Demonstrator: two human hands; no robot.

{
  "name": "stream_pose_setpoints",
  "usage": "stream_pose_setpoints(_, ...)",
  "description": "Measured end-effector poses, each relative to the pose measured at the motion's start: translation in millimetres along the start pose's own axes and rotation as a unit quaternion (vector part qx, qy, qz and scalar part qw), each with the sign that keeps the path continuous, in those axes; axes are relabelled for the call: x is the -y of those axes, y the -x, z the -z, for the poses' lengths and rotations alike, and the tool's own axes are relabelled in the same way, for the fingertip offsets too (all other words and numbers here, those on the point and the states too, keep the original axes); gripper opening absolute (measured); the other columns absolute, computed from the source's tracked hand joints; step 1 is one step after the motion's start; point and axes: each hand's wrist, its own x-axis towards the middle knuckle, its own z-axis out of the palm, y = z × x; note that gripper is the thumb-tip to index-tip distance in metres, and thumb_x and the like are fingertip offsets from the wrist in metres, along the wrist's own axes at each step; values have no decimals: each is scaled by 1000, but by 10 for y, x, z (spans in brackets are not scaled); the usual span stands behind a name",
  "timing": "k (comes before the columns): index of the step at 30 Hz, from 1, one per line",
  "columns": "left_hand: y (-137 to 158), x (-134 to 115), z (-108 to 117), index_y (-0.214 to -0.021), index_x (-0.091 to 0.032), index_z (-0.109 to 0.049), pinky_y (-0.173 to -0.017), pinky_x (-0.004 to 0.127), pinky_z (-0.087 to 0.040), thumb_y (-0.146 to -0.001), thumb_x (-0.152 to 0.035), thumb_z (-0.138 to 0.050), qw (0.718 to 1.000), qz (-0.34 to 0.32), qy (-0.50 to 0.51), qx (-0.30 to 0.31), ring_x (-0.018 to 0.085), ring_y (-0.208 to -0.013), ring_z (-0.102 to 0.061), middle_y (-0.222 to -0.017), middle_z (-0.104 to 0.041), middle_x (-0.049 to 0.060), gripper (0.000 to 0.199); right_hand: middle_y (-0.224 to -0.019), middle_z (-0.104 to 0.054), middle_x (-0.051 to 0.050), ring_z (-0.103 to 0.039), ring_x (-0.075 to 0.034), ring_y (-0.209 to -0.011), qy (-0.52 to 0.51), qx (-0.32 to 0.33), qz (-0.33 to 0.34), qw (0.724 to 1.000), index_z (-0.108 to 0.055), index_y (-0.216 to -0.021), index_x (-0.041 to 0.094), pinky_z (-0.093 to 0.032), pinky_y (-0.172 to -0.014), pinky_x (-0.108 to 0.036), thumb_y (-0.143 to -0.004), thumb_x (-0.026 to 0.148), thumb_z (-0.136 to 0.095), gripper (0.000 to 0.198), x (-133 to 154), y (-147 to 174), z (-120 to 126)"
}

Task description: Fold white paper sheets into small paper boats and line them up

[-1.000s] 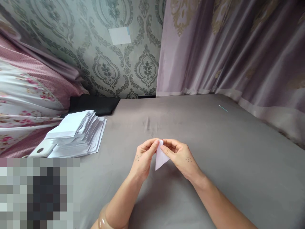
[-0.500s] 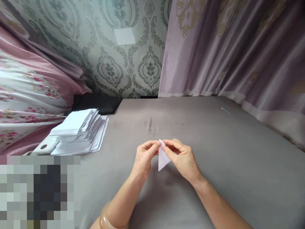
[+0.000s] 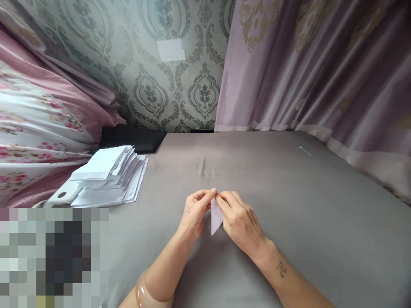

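Pinching folded paper point(image 3: 215, 218) near top in grip of left hand point(image 3: 194, 214) and right hand point(image 3: 241, 220), above grey cloth point(image 3: 250, 167); hanging between, long axis near upright, tip down, nearer right hand

at left on the cloth point(image 3: 272, 184), a pile of papers point(image 3: 111, 173). in the middle, a sheet point(image 3: 216, 218) between left hand point(image 3: 195, 211) and right hand point(image 3: 240, 220). behind, a wall point(image 3: 176, 85); right, a curtain point(image 3: 282, 77).

By the left hand point(image 3: 194, 212) and right hand point(image 3: 242, 219), smooth matt paper point(image 3: 216, 219) is held. Beneath them, matt, faintly creased grey cloth point(image 3: 289, 218) is spread; to their left, paper sheets point(image 3: 98, 163) are stacked; up-arm from the left hand, a glossy bangle point(image 3: 140, 295) is worn.
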Motion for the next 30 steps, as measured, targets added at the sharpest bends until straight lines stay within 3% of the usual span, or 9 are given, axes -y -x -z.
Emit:
stream_pose_setpoints(3, -34, 33, 14, -66, -13, -66, -59, 22, -39, -68, -39, -74, 1000, 3, 4, 16, 10, -59, -51, -64, -61, 3, 27, -94, -66, -10, -60, -20, -88, -173, -13, -94, 980, -66, -108, 20, -50, -77, -33, -89, 15, -39, 34, -29, -48, 19)
stream_pose_setpoints(6, -26, 48, -23, -72, -13, -69, -62, 22, -40, -69, -38, -73, 999, -39, -23, 10, 10, -63, -52, -69, -64, 4, 25, -82, -70, -8, -64, -18, -76, -424, -7, -277, 862, -70, -90, 17, -51, -71, -30, -89, 35, -46, 30, -69, -104, 41)
stream_pose_setpoints(8, -2, 55, -63, -72, -13, -69, -62, 21, -40, -69, -36, -74, 996, -75, -43, -8, 9, -62, -51, -68, -63, 2, 23, -70, -69, -6, -63, -17, -66, -517, 18, -348, 782, -70, -80, 15, -49, -63, -28, -83, 48, -54, 37, -82, -122, 26)
stream_pose_setpoints(9, 10, 60, -80, -71, -13, -69, -61, 20, -39, -68, -36, -74, 995, -86, -49, -16, 9, -61, -50, -66, -62, 1, 23, -67, -68, -5, -62, -16, -62, -540, 21, -362, 759, -69, -76, 14, -47, -61, -27, -78, 52, -59, 39, -83, -123, 6)
stream_pose_setpoints(12, 28, 87, -98, -70, -13, -68, -57, 20, -38, -66, -38, -75, 994, -87, -56, -33, 9, -57, -49, -62, -60, 0, 27, -64, -67, -2, -58, -13, -57, -566, -4, -372, 736, -67, -71, 15, -44, -58, -26, -66, 56, -69, 42, -62, -106, -94)
stream_pose_setpoints(15, 2, 142, -64, -68, -12, -65, -53, 21, -37, -63, -41, -76, 997, -53, -27, -47, 9, -53, -49, -60, -59, 0, 31, -66, -68, -2, -59, -13, -59, -569, -16, -362, 738, -67, -72, 15, -44, -60, -25, -63, 55, -72, 42, -36, -82, -198)
stream_pose_setpoints(20, -107, 235, 35, -67, -12, -64, -52, 23, -40, -56, -42, -80, 997, 14, 41, -60, 10, -51, -53, -56, -59, 1, 36, -71, -69, -2, -61, -14, -64, -588, 23, -361, 723, -69, -78, 15, -46, -66, -28, -61, 51, -74, 40, -69, -60, -279)
stream_pose_setpoints(25, -142, 154, 84, -77, -10, -67, -60, 22, -45, -63, -42, -77, 998, 27, 54, 11, 9, -60, -58, -68, -65, 4, 36, -75, -70, -3, -61, -13, -66, -620, 28, -382, 684, -71, -79, 15, -45, -69, -27, -59, 43, -78, 35, -255, -82, -247)
stream_pose_setpoints(30, -74, 67, 35, -81, -10, -67, -62, 20, -46, -64, -35, -80, 996, 57, 26, 61, 9, -63, -60, -72, -65, 4, 33, -72, -68, 0, -59, -11, -66, -679, 8, -390, 622, -70, -77, 16, -46, -70, -25, -58, 35, -80, 28, -414, -118, -148)
